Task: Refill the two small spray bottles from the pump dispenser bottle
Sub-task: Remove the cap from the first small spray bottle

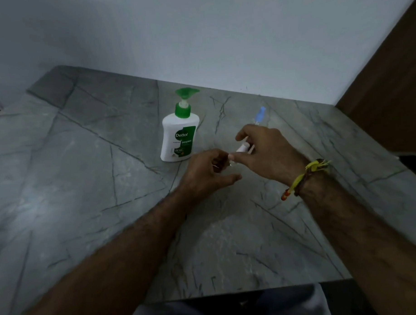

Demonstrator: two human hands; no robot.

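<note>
A white pump dispenser bottle [180,137] with a green pump head and a Dettol label stands upright on the grey marble table [85,185]. Just right of it, my left hand [206,175] grips the clear body of a small spray bottle [230,162], mostly hidden by my fingers. My right hand [264,150] holds that bottle's white spray cap [243,148] at its top. A second small spray bottle [259,115] with a blue cap stands behind my right hand, its lower part hidden.
A pale wall runs along the table's far edge. A brown wooden panel [388,92] rises at the right. The table's front edge [254,290] lies close to my body. A yellow thread band is tied on my right wrist.
</note>
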